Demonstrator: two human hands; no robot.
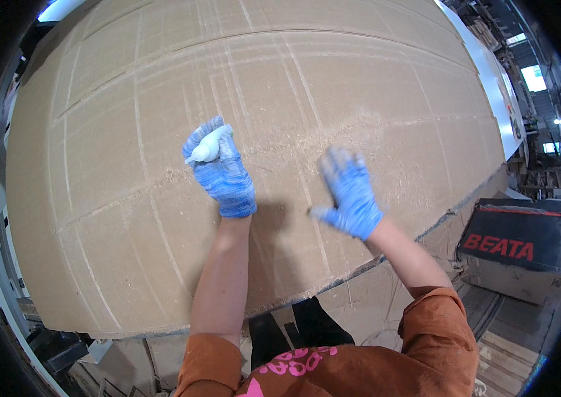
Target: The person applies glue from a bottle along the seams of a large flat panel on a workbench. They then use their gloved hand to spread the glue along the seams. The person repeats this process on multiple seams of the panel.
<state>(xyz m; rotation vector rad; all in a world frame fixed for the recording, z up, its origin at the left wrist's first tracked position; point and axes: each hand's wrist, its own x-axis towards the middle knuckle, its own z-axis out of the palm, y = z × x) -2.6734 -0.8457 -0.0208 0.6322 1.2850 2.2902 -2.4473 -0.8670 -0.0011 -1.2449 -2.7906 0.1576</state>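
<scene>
- Big brown board (161, 218) filling most of the view, flat, scored with pale cut lines, dusted with sawdust (353, 126) past the fingers of both hands.
- Workshop all round: white machine edge (492, 79) far off beyond the right hand, dark box with red trim (518, 248) low down beside the right arm.
- Left hand (222, 172) in a blue glove, curled tight round a small white bottle (207, 147), nozzle poking out past the thumb side, close over the board.
- Right hand (350, 192) in a blue glove too, spread wide with nothing in it, a bit blurry, hovering over or brushing the board; cannot tell if touching.
- Bottle looks light, smooth plastic, likely a little squashy; best gripped round the fat middle, as now, not by the thin tip.
- Glove probably helps against slipping.
- Board looks stiff, wide and heavy; probably needs two hands at the edges, with the near edge right under the wrists.
- Orange sleeves (439, 331) at the bottom, below both arms.
</scene>
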